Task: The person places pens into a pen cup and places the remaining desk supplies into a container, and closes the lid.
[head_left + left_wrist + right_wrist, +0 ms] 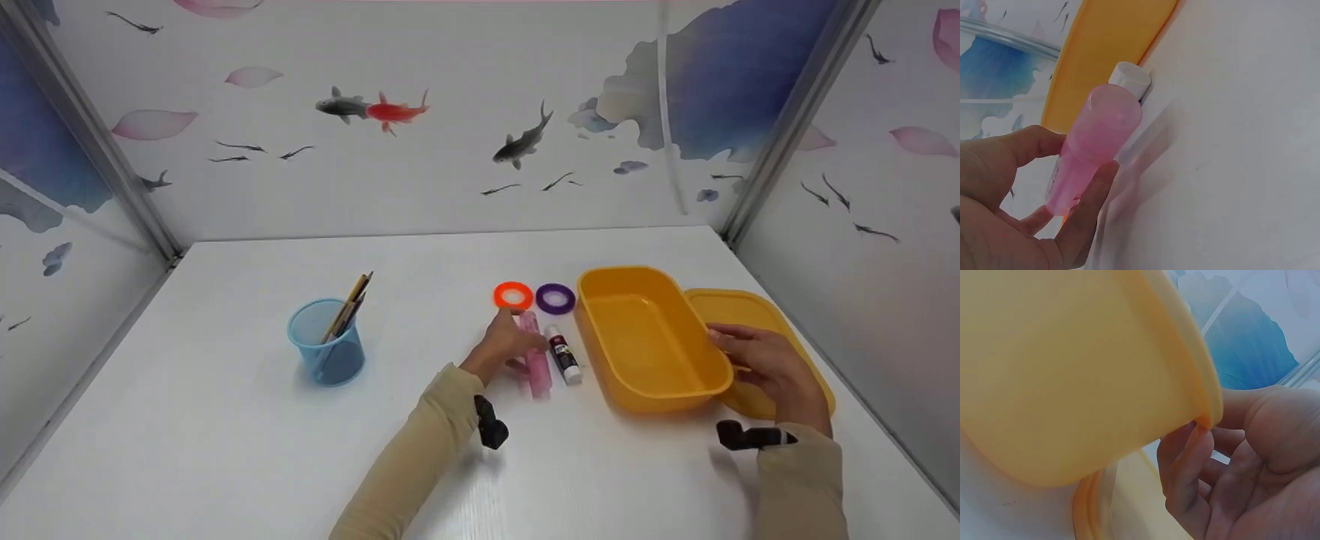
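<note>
My left hand pinches a translucent pink cylindrical tube between thumb and fingers. In the left wrist view the tube tilts close over the table, its round end toward the camera. Just right of it lies a glue stick with a dark label and white cap. The yellow rectangular box stands upright, with nothing inside. At its right side my right hand grips the rim, thumb on one side and curled fingers beneath. Partly under the box and hand lies the yellow lid.
An orange ring and a purple ring lie side by side behind the tube and glue stick. On the left stands a blue cup holding several pencils. Printed panels enclose the white table at back and sides.
</note>
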A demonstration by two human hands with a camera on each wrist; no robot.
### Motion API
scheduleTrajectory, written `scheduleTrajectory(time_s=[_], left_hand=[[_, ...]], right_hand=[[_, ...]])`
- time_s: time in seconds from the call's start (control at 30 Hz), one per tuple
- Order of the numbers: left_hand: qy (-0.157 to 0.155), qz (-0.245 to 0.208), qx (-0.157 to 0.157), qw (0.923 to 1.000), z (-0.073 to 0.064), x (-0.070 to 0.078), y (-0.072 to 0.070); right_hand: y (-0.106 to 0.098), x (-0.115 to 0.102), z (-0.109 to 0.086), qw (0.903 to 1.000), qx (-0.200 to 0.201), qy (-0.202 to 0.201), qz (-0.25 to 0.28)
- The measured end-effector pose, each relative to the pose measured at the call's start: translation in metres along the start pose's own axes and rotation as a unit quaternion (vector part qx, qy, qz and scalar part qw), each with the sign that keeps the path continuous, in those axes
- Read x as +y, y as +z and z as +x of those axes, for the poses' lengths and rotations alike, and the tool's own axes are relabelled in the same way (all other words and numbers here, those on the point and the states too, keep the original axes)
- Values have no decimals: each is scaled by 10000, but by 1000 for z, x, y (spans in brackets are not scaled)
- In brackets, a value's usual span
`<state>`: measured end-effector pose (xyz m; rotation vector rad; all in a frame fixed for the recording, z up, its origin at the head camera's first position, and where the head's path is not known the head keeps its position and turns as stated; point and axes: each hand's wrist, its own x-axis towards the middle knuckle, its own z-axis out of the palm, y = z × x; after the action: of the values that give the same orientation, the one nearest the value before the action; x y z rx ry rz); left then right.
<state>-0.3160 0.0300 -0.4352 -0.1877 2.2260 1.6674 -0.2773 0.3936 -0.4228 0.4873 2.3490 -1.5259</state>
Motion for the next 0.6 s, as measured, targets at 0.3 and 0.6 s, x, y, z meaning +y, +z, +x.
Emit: scheduleTrajectory(time_s=[0.3, 0.6], left_hand=[[-2, -14, 41, 10000, -10, 27, 13], [287, -22, -132, 9995, -22, 50, 28]], right_hand=[[0, 0, 1, 9999, -10, 68, 110], [-3, 0, 1, 9996, -211, -77, -178]])
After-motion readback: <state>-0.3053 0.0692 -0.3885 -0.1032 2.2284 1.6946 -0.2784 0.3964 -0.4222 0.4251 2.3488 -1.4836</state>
